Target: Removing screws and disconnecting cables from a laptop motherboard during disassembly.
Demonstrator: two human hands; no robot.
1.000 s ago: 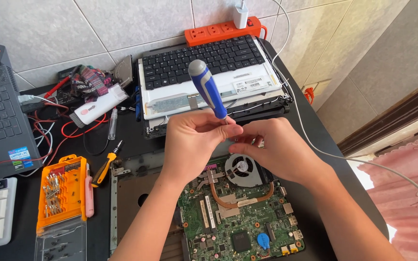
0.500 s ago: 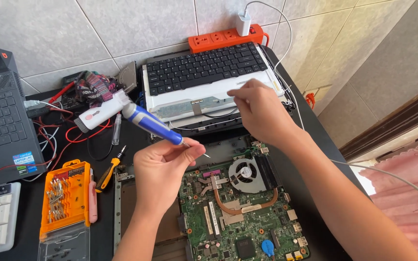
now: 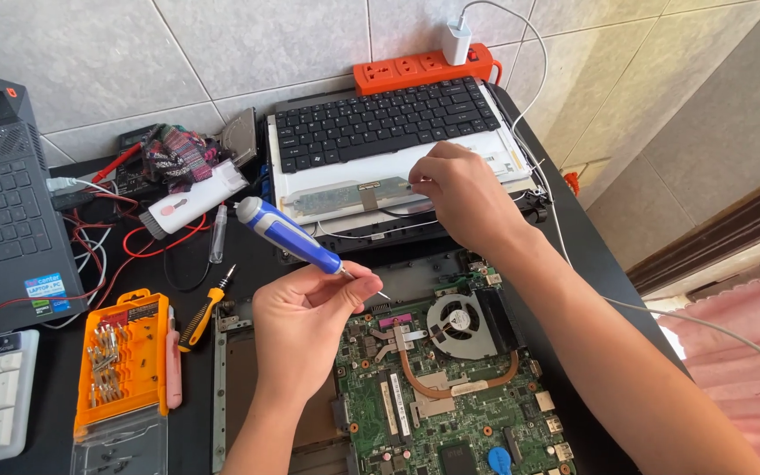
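My left hand (image 3: 303, 321) is closed around the lower end of a blue and white electric screwdriver with a thin metal tip (image 3: 290, 237); the fingers pinch it near the tip, and the handle points up and to the left. The hand is above the left edge of an open laptop base with a green circuit board (image 3: 437, 413), where a round grey fan (image 3: 456, 321) and a copper heat pipe (image 3: 450, 383) are visible. My right hand (image 3: 464, 195) is further away, with fingers bent together and the fingertips pressed on a flat white display panel (image 3: 345, 195), which lies under a black laptop keyboard (image 3: 384, 121). Behind the keyboard is an orange power strip (image 3: 415, 69) with a white charger (image 3: 457, 40). To the left on the black table (image 3: 573, 246) I see a small yellow and black screwdriver (image 3: 202, 312), an orange plastic bit case (image 3: 120, 361) and a second, dark laptop (image 3: 2, 220).
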